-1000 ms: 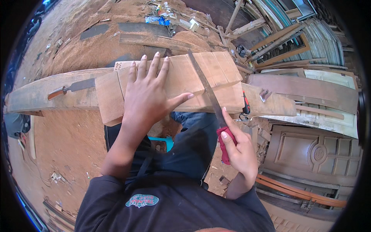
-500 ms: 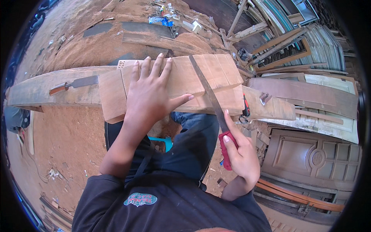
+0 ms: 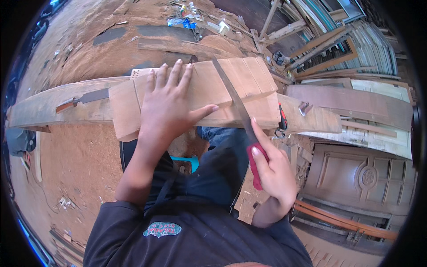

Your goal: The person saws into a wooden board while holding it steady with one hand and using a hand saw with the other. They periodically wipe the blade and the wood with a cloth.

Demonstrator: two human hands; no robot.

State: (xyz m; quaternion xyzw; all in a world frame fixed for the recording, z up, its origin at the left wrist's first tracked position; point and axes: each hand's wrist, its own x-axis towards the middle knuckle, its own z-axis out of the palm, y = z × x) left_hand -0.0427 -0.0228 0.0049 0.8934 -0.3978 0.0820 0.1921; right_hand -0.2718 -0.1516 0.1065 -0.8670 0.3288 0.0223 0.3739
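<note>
Red-handled handsaw with a dark, tapering metal blade (image 3: 241,111) across a light-brown, thick wooden board (image 3: 205,84).

The saw slants over the board's right half, tip by the far edge, handle beyond the near side; the board lies broad face up, thin straight lines crossing it right of the blade.

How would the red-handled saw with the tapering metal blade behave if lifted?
The saw probably feels light, its blade being slender; that long blade could flex, though it looks straight; weight likely sits toward its chunky red handle.
</note>
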